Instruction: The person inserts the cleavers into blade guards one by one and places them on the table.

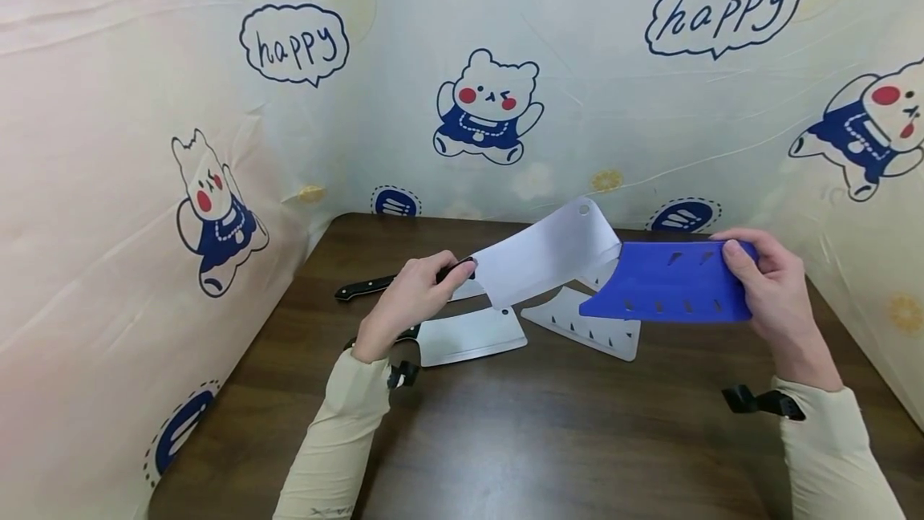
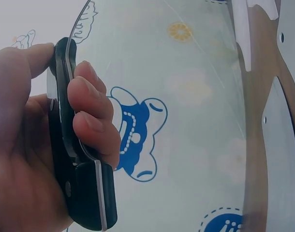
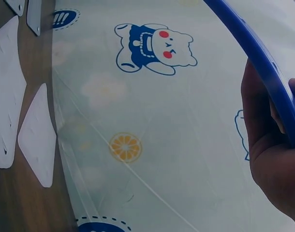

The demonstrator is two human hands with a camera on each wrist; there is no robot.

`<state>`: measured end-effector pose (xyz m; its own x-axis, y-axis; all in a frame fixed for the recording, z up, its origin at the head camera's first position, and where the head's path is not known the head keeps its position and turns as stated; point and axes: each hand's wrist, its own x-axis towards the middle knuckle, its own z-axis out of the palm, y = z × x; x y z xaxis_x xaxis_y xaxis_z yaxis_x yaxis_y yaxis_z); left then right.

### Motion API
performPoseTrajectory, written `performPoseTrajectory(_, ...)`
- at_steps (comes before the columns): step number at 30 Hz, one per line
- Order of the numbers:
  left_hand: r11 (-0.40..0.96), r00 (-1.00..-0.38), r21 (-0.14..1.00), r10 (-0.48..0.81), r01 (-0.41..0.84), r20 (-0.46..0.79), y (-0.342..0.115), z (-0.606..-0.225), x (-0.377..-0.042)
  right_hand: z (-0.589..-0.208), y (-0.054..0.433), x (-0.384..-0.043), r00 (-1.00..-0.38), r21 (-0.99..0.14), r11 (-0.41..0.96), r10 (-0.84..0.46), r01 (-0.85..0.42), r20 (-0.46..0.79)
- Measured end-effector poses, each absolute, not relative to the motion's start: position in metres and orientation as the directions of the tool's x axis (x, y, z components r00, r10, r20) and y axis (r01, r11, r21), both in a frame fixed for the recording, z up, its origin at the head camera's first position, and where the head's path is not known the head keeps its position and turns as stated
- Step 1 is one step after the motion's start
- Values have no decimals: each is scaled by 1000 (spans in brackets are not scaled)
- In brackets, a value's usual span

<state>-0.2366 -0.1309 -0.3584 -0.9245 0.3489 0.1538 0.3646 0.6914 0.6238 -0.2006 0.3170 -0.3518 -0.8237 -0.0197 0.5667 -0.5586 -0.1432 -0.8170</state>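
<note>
My left hand [image 1: 411, 294] grips a cleaver [image 1: 545, 257] by its black handle [image 2: 65, 125], the fingers curled round it. Its broad blade is raised above the table and points right. A blue blade guard [image 1: 671, 283] with small triangular cutouts is held by its right end in my right hand [image 1: 776, 287], thumb on the near face. The far corner of the cleaver blade is right at the guard's upper left corner in the head view. In the right wrist view the guard [image 3: 263, 67] appears edge-on between thumb and fingers.
Below the left hand a second cleaver [image 1: 472, 337] lies flat on the dark wooden table [image 1: 549, 440]. Behind it is another knife with a black handle [image 1: 364, 287]. White blade guards [image 1: 588, 323] lie under the raised blade and blue guard. A printed cloth [image 1: 577, 127] encloses the table.
</note>
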Motion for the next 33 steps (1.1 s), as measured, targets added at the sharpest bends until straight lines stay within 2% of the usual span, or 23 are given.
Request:
performPoseTrajectory(4,692,-929,627,336,358,159,-133,-359,-237,-353,318,-202,-821,-815,-154,-34,-559,569)
performPoseTrajectory(18,688,-926,636,354,350,127,-132,-364,-236,-357,313,-204,-866,-866,-13,13,-500,500)
performPoseTrajectory(25,701,-932,623,331,346,146,-134,-365,-239,-357,316,-203,-860,-859,-48,12,-509,509)
performPoseTrajectory(33,687,-916,615,366,386,166,-130,-365,-239,-358,314,-204,-862,-860,-63,26,-507,507)
